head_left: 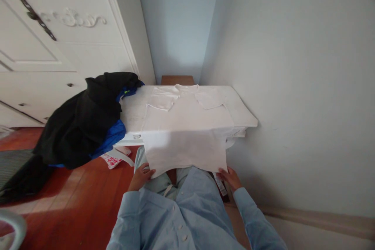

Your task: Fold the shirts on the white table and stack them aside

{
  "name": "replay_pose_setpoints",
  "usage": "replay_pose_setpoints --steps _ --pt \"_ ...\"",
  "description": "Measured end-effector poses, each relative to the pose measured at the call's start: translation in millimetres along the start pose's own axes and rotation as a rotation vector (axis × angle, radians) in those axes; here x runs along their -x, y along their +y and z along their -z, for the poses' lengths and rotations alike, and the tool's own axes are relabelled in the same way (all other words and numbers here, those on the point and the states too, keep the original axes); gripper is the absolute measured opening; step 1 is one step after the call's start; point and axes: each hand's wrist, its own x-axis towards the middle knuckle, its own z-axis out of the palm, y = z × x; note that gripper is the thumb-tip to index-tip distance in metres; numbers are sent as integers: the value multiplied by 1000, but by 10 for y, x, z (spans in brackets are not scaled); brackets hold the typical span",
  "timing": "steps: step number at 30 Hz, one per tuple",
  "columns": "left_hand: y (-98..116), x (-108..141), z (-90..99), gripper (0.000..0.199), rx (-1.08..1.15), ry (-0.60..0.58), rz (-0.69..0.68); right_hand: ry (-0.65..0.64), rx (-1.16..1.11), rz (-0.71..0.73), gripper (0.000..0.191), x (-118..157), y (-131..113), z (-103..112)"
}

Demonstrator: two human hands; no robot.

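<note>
Where the white tabletop (133, 105) runs out, beyond and left of the left hand (141, 175), a black garment (84, 113) with blue cloth (115, 134) at its edge drapes down over the end. Most of it looks to be overhanging, so a bump or snag could drag it off. Left hand: pinching the near-left hem corner of the white shirt (184, 142), thumb against fingers. Shirt sits between and ahead of both hands: collar farthest, sleeves apparently laid inward, upper part flat on the tabletop, lower part hanging over the near edge. Nothing visibly anchors it, so too hard a pull toward the body could slide it off; uneven tension would skew it and shift the sleeves. Right hand (231, 177): pinching the near-right corner. Wall (293, 105) stands close on its right; a wide outward swing could knock knuckles and drop that corner.
</note>
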Motion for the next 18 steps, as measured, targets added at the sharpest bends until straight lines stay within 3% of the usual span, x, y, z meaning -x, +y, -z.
replay_pose_setpoints --steps 5,10,15,18 --pt "330 204 -23 76 50 124 -235 52 185 197 50 149 -558 -24" --pt "771 521 -26 57 223 116 -372 90 197 349 52 378 -1210 -63" --pt "1048 650 41 44 494 89 -416 195 -42 422 91 563 -1748 -104" --pt "1240 626 110 52 455 130 -499 210 -57 496 69 641 -2060 -38"
